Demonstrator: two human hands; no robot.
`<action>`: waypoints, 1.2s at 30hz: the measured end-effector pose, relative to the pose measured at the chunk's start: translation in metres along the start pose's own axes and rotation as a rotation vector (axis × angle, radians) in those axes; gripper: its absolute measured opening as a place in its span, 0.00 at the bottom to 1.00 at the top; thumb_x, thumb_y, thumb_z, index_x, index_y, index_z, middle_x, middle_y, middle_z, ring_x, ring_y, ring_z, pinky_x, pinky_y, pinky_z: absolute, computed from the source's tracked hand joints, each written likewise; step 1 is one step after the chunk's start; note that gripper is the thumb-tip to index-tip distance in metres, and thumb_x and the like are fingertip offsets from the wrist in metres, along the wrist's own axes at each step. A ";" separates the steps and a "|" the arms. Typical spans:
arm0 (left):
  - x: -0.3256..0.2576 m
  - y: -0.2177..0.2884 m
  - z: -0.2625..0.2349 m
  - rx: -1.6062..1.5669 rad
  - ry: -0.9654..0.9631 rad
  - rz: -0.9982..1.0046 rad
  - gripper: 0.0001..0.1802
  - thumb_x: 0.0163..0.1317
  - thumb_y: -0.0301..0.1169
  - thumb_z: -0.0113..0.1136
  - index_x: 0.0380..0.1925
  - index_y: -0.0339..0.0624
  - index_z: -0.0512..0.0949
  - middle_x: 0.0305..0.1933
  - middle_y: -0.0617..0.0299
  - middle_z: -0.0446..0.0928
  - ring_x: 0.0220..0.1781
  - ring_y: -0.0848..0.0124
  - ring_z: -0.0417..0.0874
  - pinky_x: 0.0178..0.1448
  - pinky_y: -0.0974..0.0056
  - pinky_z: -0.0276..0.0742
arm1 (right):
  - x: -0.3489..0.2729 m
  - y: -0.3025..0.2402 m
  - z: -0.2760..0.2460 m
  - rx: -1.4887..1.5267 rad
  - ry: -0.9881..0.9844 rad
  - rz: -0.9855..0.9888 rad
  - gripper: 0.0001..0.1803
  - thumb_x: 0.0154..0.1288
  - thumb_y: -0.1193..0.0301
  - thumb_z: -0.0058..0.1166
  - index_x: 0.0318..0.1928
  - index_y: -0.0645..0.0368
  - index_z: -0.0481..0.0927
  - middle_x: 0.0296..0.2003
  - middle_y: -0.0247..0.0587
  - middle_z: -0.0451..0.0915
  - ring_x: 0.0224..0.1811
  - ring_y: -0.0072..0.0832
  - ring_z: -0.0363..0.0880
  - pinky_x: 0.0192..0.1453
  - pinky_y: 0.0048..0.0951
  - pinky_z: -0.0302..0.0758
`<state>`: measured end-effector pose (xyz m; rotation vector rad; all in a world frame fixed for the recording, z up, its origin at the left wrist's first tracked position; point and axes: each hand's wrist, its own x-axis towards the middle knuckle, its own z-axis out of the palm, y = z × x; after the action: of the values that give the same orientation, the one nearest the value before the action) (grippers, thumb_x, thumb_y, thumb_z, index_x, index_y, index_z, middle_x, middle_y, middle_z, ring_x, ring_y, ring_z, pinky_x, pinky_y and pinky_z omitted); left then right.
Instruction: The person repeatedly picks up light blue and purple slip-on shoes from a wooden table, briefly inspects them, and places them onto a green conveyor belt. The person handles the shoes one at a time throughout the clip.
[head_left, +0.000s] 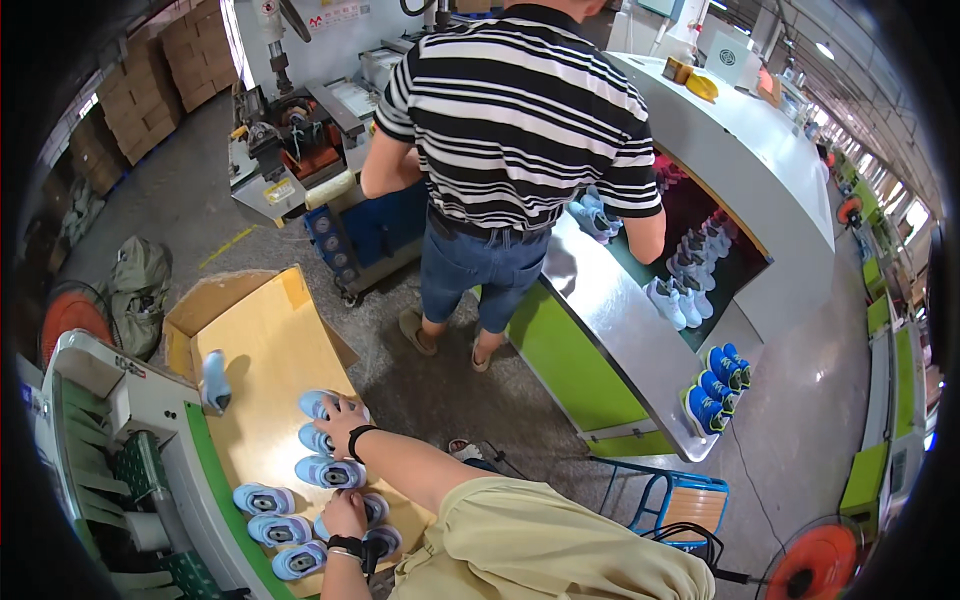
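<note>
Light-blue sneakers stand in rows on a tan board. My right hand, a black band at its wrist, reaches over the far end of one row, fingers curled on a light-blue sneaker. Closer to me, my left hand is closed at the collar of another sneaker, partly covering it. Beside it are a sneaker and, nearer, one more. Several others, such as a sneaker, line the board's left side. One sneaker lies apart near the far left edge.
A person in a striped shirt stands ahead between a machine and a metal-topped bench. Blue shoes sit on the bench's near end. A blue-framed stool and an orange fan are at my right.
</note>
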<state>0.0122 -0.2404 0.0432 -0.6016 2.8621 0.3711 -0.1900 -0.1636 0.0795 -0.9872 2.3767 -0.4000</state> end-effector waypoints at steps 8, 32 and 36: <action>0.000 0.000 0.002 -0.009 -0.002 -0.009 0.14 0.67 0.41 0.55 0.43 0.52 0.87 0.45 0.53 0.84 0.45 0.47 0.84 0.51 0.42 0.76 | 0.008 0.005 0.008 0.000 0.007 0.010 0.55 0.41 0.54 0.81 0.72 0.35 0.68 0.80 0.53 0.45 0.80 0.60 0.50 0.72 0.67 0.63; -0.001 0.000 0.007 -0.033 0.037 0.019 0.14 0.67 0.41 0.54 0.40 0.52 0.88 0.45 0.56 0.86 0.45 0.49 0.85 0.53 0.44 0.77 | -0.008 0.007 -0.006 0.004 0.041 -0.023 0.48 0.45 0.54 0.78 0.69 0.37 0.71 0.75 0.52 0.54 0.76 0.59 0.56 0.68 0.68 0.66; -0.002 0.002 0.009 -0.031 0.025 0.001 0.16 0.67 0.42 0.53 0.37 0.50 0.89 0.45 0.56 0.86 0.45 0.49 0.85 0.53 0.44 0.77 | 0.002 0.008 -0.002 0.010 -0.019 0.007 0.54 0.42 0.53 0.80 0.72 0.32 0.68 0.79 0.50 0.48 0.79 0.58 0.53 0.70 0.71 0.63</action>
<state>0.0147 -0.2350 0.0353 -0.6143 2.8859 0.4119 -0.1973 -0.1592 0.0767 -0.9735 2.3582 -0.3977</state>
